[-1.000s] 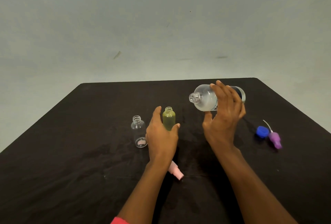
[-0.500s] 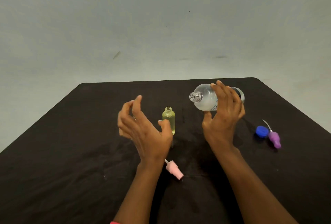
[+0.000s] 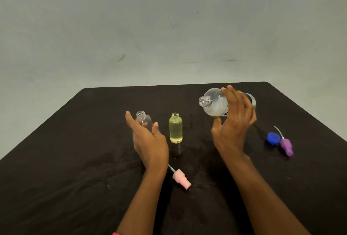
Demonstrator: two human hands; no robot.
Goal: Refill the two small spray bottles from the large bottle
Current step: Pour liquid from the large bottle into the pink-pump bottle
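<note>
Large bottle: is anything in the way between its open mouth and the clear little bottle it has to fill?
Only the yellow-filled small bottle, standing uncapped between them. The large bottle, tilted in the right hand, is held higher, so it can probably pass over to the clear small bottle in the left hand.
</note>
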